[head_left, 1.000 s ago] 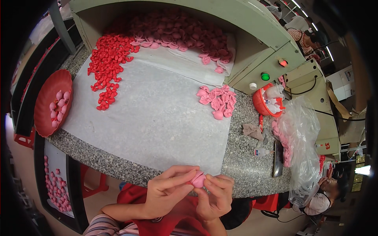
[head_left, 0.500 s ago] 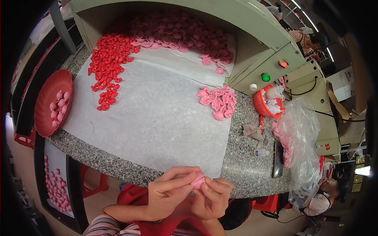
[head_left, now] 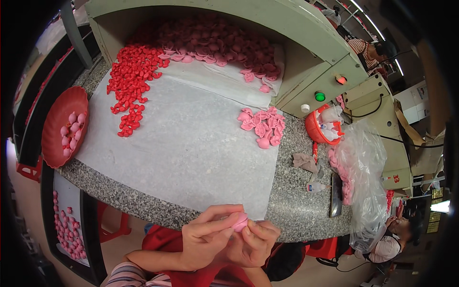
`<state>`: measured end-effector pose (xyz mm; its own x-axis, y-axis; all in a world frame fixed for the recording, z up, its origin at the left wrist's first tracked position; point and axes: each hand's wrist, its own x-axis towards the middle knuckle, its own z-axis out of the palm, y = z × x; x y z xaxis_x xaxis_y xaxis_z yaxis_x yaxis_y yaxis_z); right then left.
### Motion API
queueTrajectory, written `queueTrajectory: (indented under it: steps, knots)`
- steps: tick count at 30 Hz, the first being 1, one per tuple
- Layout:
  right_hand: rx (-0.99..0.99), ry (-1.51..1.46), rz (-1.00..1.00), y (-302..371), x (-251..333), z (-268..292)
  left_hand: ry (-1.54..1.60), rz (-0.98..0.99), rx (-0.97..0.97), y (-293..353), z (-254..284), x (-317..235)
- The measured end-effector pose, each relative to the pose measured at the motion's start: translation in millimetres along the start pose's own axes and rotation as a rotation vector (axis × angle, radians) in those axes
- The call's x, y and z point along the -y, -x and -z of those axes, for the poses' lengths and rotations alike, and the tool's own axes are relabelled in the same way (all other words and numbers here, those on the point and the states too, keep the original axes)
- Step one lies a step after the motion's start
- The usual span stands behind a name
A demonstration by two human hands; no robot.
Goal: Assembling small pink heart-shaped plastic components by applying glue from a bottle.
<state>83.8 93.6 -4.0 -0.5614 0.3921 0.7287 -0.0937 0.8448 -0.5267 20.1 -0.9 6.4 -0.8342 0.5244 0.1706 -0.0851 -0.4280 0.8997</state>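
Note:
Between the fingertips of both hands is a small, rounded pink piece (head_left: 240, 223) of soft-looking material, above the front edge of the stone worktop (head_left: 138, 193). My left hand (head_left: 208, 240) pinches it from the left with thumb and index finger. From the right, the thumb and fingers of my right hand (head_left: 252, 244) press on it. Much of its lower side is hidden by the fingers. Beyond the hands lies a white sheet (head_left: 191, 143). On it are a pile of cupped pink pieces (head_left: 263, 126) at right and many small red pieces (head_left: 129, 86) at left.
A grey-green housing (head_left: 306, 38) shelters a large pink heap (head_left: 224, 40). At left stands a red bowl (head_left: 50, 143) of pink pieces. An orange basket (head_left: 311, 125), small bottle (head_left: 317, 187), phone (head_left: 336, 195) and clear plastic bag (head_left: 368, 162) lie right. Other people sit farther right.
Both hands still hold the pink piece. The right fingers have shifted slightly around it and my left thumb sits closer to it. The view has moved a little.

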Motion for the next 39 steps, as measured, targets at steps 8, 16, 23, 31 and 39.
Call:
queueTrajectory:
  steps: [8,16,23,31,39]
  knots:
    - [-0.033,0.026,0.018,0,-1,-2,0.026,0.011,-0.007,-3,-4,-1]
    - [-0.072,0.025,0.097,-4,-2,-3,0.028,-0.013,0.005,-5,-5,-3]
    - [-0.091,0.051,0.098,-3,-2,-5,0.027,0.035,0.012,-7,-5,-4]
    - [-0.089,0.062,0.096,-5,0,-6,0.097,0.054,0.000,-5,-3,0]
    - [0.021,0.006,0.022,-15,6,4,0.298,0.138,-0.026,-4,1,2]
